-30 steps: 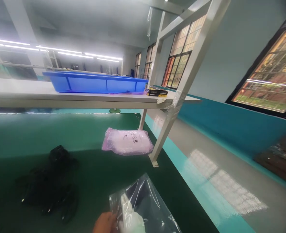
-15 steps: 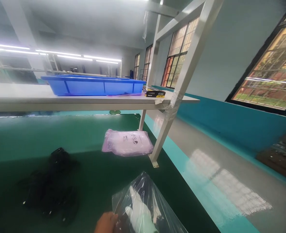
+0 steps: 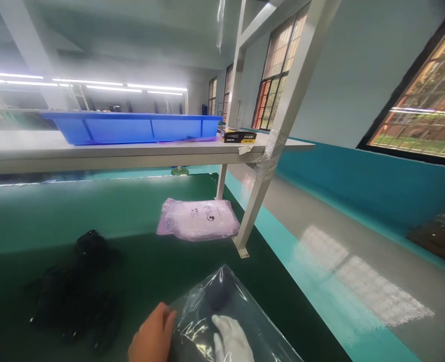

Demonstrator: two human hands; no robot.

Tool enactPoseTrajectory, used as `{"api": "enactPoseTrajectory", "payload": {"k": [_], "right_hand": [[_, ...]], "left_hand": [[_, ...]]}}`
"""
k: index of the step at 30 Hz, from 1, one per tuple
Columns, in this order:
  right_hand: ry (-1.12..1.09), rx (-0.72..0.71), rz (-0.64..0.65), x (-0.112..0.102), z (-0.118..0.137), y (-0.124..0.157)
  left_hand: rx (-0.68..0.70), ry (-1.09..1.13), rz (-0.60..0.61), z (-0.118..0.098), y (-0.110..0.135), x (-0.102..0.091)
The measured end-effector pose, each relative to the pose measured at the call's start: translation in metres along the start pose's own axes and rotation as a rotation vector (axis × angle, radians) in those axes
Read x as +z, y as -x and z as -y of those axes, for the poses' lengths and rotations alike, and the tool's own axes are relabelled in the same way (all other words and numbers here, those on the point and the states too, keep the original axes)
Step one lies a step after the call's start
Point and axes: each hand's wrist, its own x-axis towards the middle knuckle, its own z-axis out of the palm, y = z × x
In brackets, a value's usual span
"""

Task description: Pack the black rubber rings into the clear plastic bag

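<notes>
A clear plastic bag (image 3: pixel 262 322) rises from the bottom edge of the head view, its pointed corner upward. My left hand (image 3: pixel 152 334), bare, is at the bag's left edge with its fingers curled in and closed on the film. My right hand (image 3: pixel 233 339) wears a white glove and shows through the clear film, inside the bag or behind it. Its fingers are stretched and somewhat apart, with nothing visible in them. A dark patch shows through the bag above the gloved fingers; what it is I cannot make out.
A white table (image 3: pixel 131 160) carries a blue bin (image 3: pixel 139 129) and a small black-and-yellow box (image 3: pixel 239 136). Beneath lies a pinkish wrapped package (image 3: pixel 199 219) on the green floor, beside the table's metal leg (image 3: pixel 254 201). Black crumpled bags (image 3: pixel 79 291) lie at lower left.
My gloved right hand has moved lower and its fingers have bent more. My left hand has come up and left along the bag's edge. The view has shifted slightly.
</notes>
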Motion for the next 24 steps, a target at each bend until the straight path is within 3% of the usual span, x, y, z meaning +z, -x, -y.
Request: {"api": "enactPoseTrajectory", "payload": {"k": [3,7,10,16,24], "right_hand": [[0.096,0.022,-0.115,0.015,-0.028,-0.001],[0.259,-0.100,-0.084,0.037,-0.042,-0.002],[0.345,-0.118,-0.116,0.048,-0.043,-0.003],[0.328,-0.156,-0.266,0.051,-0.041,-0.001],[0.282,-0.072,-0.279,0.064,-0.043,0.004]], "left_hand": [[0.185,0.001,-0.035,-0.033,-0.012,0.010],[0.250,-0.009,-0.039,-0.057,-0.036,0.043],[0.266,0.022,0.040,-0.055,-0.049,0.054],[0.320,0.209,0.171,-0.039,-0.062,0.051],[0.279,0.329,0.172,-0.042,-0.069,0.055]]}}
